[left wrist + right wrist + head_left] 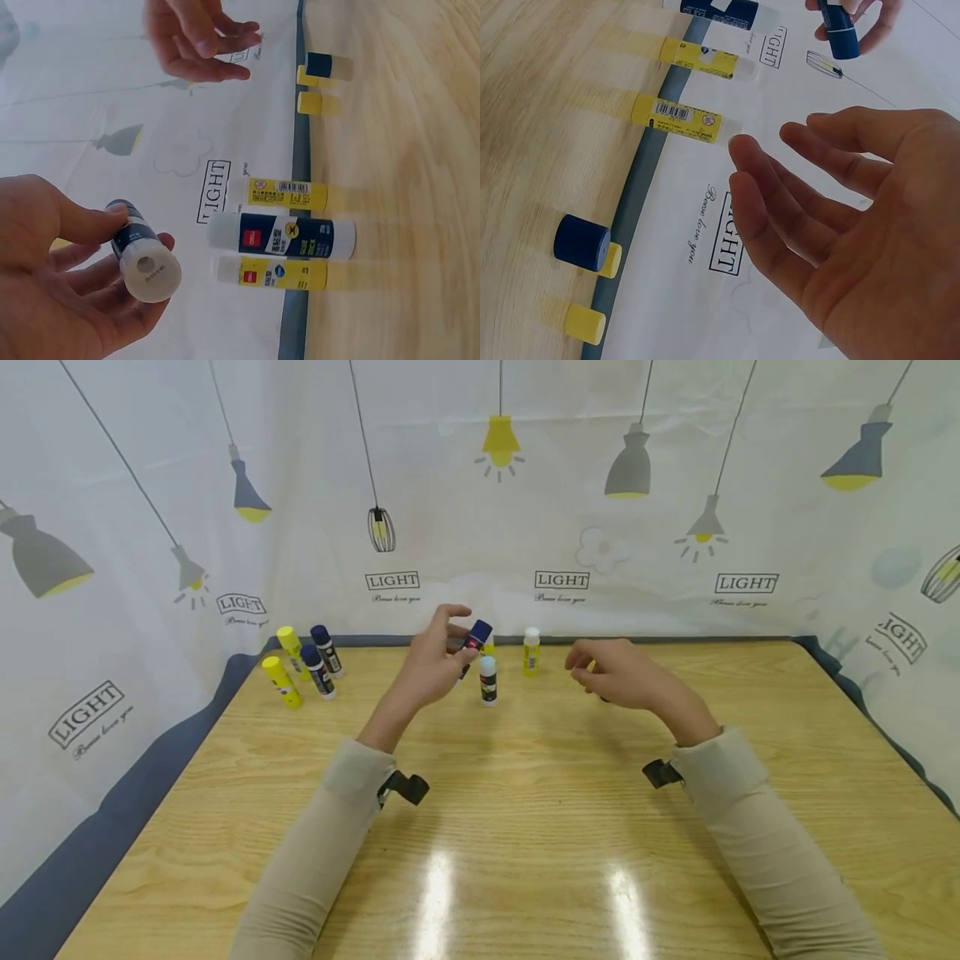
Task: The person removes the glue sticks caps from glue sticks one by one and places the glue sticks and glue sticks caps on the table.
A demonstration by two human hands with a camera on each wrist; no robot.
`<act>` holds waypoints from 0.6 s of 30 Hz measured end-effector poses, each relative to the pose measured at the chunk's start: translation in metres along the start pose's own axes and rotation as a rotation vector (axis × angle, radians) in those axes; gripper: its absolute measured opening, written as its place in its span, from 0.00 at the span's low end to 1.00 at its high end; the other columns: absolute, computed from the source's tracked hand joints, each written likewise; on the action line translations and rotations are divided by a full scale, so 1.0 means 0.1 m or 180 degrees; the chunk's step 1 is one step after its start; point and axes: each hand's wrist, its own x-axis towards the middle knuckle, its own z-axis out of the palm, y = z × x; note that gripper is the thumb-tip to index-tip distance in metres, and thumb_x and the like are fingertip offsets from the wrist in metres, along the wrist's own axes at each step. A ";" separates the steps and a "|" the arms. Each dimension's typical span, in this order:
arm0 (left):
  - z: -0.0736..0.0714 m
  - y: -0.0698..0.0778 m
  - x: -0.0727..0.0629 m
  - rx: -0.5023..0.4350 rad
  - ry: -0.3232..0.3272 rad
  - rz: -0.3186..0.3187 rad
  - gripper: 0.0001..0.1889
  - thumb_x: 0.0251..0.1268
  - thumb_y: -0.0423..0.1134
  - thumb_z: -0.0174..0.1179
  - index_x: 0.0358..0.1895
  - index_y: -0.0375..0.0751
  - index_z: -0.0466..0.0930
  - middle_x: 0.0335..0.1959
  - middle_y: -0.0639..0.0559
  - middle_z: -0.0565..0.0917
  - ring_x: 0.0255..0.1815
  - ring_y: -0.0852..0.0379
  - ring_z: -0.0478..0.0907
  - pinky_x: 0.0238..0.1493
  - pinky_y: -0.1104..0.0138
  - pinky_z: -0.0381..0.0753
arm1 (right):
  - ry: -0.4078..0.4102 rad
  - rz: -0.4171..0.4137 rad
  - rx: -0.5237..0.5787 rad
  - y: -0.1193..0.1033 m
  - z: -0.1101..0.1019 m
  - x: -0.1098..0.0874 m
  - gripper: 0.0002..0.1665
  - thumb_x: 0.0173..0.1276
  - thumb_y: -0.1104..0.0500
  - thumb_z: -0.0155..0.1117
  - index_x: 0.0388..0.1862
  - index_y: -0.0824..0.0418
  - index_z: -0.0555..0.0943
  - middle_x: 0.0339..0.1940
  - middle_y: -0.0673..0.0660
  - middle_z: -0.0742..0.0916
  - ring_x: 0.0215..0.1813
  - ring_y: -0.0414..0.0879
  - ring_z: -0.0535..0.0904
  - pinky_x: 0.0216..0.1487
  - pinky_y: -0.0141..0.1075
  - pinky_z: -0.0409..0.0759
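My left hand grips a navy glue stick between thumb and fingers, tilted and raised off the table; its white base faces the camera in the left wrist view. Just beside it stand an uncapped navy glue stick and two uncapped yellow ones, a barcoded one and a red-labelled one, all upright with white tops. My right hand hovers with loosely bent fingers and holds nothing. Near it on the table sit a navy cap and two yellow caps, mostly hidden by that hand in the head view.
At the table's back left, two yellow glue sticks and two navy ones stand capped in a group. A white curtain printed with lamps hangs along the back and sides of the wooden table.
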 end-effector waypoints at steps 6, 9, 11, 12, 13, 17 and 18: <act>0.11 0.05 -0.03 0.0169 -0.0176 0.0117 0.35 0.76 0.35 0.61 0.81 0.47 0.57 0.67 0.40 0.79 0.64 0.44 0.81 0.61 0.55 0.84 | -0.0026 0.0014 0.0080 -0.08 0.01 0.00 0.18 0.84 0.53 0.53 0.63 0.61 0.76 0.55 0.64 0.87 0.45 0.51 0.88 0.44 0.45 0.86; 0.17 0.07 -0.04 0.0250 -0.0178 0.0187 0.37 0.75 0.35 0.63 0.82 0.46 0.56 0.65 0.41 0.81 0.61 0.46 0.83 0.61 0.55 0.84 | -0.0042 0.0050 0.0151 -0.12 0.02 0.01 0.22 0.85 0.48 0.51 0.66 0.60 0.74 0.56 0.65 0.87 0.44 0.51 0.88 0.46 0.48 0.86; 0.22 0.09 -0.06 0.0335 -0.0177 0.0205 0.38 0.74 0.36 0.64 0.82 0.46 0.57 0.63 0.43 0.82 0.60 0.47 0.83 0.60 0.55 0.84 | -0.0050 0.0073 0.0177 -0.14 0.03 0.02 0.25 0.85 0.45 0.50 0.68 0.60 0.72 0.57 0.66 0.86 0.42 0.49 0.88 0.47 0.50 0.85; 0.24 0.09 -0.06 0.0370 -0.0187 0.0207 0.38 0.73 0.36 0.65 0.82 0.46 0.57 0.63 0.43 0.83 0.59 0.48 0.84 0.60 0.55 0.85 | -0.0057 0.0085 0.0176 -0.16 0.04 0.02 0.26 0.85 0.44 0.49 0.68 0.60 0.72 0.57 0.66 0.86 0.42 0.47 0.88 0.48 0.50 0.85; 0.26 0.10 -0.07 0.0386 -0.0203 0.0201 0.38 0.73 0.36 0.65 0.82 0.46 0.57 0.63 0.44 0.83 0.58 0.48 0.84 0.59 0.55 0.85 | -0.0063 0.0093 0.0180 -0.17 0.05 0.03 0.26 0.85 0.43 0.48 0.68 0.60 0.72 0.57 0.66 0.86 0.41 0.47 0.87 0.48 0.50 0.85; 0.36 0.12 -0.08 0.0340 -0.0299 0.0182 0.39 0.72 0.35 0.66 0.81 0.44 0.58 0.61 0.44 0.85 0.57 0.49 0.85 0.54 0.57 0.87 | -0.0042 0.0073 0.0149 -0.19 0.09 0.04 0.27 0.85 0.40 0.46 0.66 0.58 0.74 0.56 0.65 0.86 0.39 0.45 0.87 0.47 0.48 0.85; 0.38 0.13 -0.08 0.0320 -0.0325 0.0181 0.39 0.71 0.35 0.67 0.81 0.44 0.58 0.60 0.44 0.85 0.57 0.49 0.85 0.54 0.58 0.87 | -0.0025 0.0061 0.0142 -0.19 0.10 0.04 0.27 0.85 0.40 0.46 0.65 0.57 0.75 0.55 0.64 0.87 0.38 0.44 0.87 0.46 0.47 0.85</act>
